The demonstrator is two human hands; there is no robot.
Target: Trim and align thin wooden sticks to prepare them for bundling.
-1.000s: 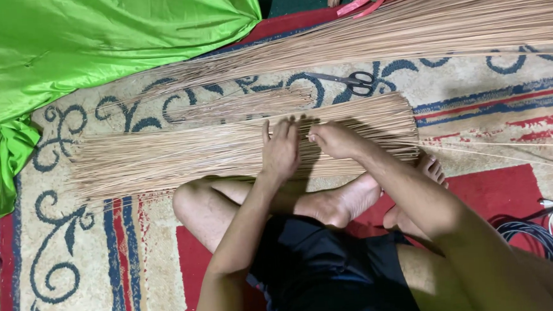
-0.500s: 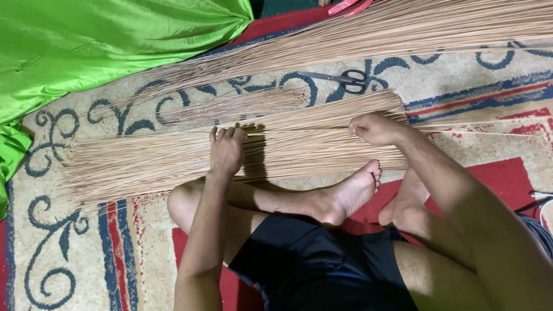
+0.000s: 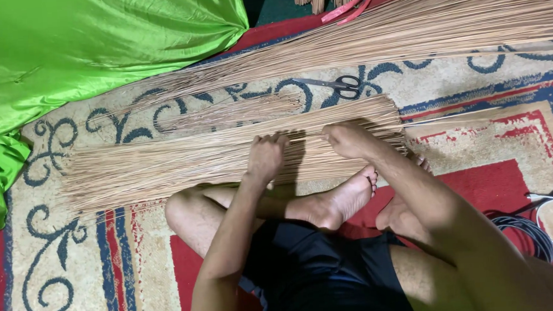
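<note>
1. Thin tan broom sticks point(image 3: 163, 164) lie in a flat, loose sheaf across the patterned beige, blue and red carpet point(image 3: 61, 268), just in front of the seated person's crossed bare legs.
2. Left hand point(image 3: 265, 157) rests palm down on the sheaf, fingers point(image 3: 269, 139) spread and pressing on the sticks; it grips nothing.
3. Right hand point(image 3: 346, 139) lies on the same sheaf to the right, fingers curled over the sticks; whether it pinches any cannot be told.
4. Both hands are near each other, with a shadowed gap of sticks between.
5. A smaller bunch of sticks point(image 3: 233, 112) lies just beyond the sheaf.
6. Black-handled scissors point(image 3: 332, 84) lie on the carpet past that.
7. A long heap of the same sticks point(image 3: 421, 28) runs along the top.
8. Bright green shiny cloth point(image 3: 82, 52) fills the upper left.
9. Dark cables point(image 3: 533, 233) coil at the right.
</note>
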